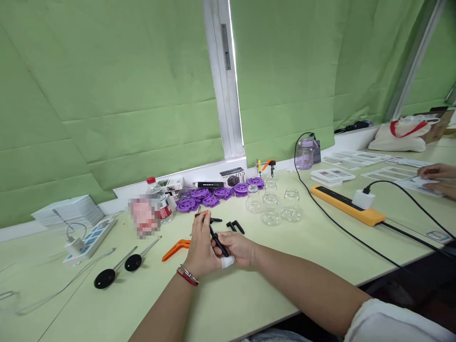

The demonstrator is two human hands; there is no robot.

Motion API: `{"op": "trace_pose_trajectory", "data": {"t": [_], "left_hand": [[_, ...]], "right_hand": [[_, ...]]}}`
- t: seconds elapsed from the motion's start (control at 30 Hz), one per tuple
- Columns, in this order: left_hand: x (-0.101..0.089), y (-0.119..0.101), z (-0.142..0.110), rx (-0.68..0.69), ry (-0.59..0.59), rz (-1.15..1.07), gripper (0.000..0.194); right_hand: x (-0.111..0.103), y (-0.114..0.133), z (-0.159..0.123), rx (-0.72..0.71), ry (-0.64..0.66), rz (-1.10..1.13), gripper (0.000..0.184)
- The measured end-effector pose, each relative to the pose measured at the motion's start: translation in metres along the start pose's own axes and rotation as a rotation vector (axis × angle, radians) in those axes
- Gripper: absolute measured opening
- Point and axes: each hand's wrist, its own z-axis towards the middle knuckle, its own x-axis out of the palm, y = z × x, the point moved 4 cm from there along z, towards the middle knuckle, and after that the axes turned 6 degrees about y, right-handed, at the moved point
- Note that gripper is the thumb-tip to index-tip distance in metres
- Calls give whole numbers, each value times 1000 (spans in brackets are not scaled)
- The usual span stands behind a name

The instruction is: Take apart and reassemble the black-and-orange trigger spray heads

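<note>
My left hand (pixel 200 251) and my right hand (pixel 238 248) meet above the front of the table, both closed around a black rod-shaped part (pixel 219 242). The rod slants, and the fingers cover some of it. Something white (pixel 227 261) shows at the lower end between the palms; I cannot tell what it is. Beside my left hand lies an orange curved handle-like piece (pixel 175 249). Just beyond the hands are small black L-shaped pieces (pixel 236 226) and another thin black piece (pixel 215 220).
Behind stand clear glass jars (pixel 271 211) and several purple spoked parts (pixel 210 201). Left are metal rods with black discs (pixel 105 279), a bottle (pixel 164 206) and a white power strip (pixel 93 240). To the right lie an orange power strip (pixel 347 205), cables and another person's hands (pixel 438 178).
</note>
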Motion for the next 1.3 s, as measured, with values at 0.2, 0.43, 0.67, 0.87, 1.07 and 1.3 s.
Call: {"op": "trace_pose_trajectory", "data": {"t": [0.2,0.43,0.67,0.87,1.07,1.3], "left_hand": [[-6,-4,0,55,-26,-9,112],[-9,-5,1,43,-36,-50,106],[-7,-2,2,35,1,15,103],[-4,-3,0,66,47,94,103],[-5,-8,1,61,18,59,94],[-15,-5,0,-16,46,-125,100]], "right_hand": [[-4,-3,3,-39,25,-31,36],[-4,0,3,-85,13,-55,35],[-5,1,4,-88,27,-37,41],[-3,7,0,-82,13,-156,42],[-3,4,2,-127,18,-131,41],[-8,12,2,-88,27,-205,51]]}}
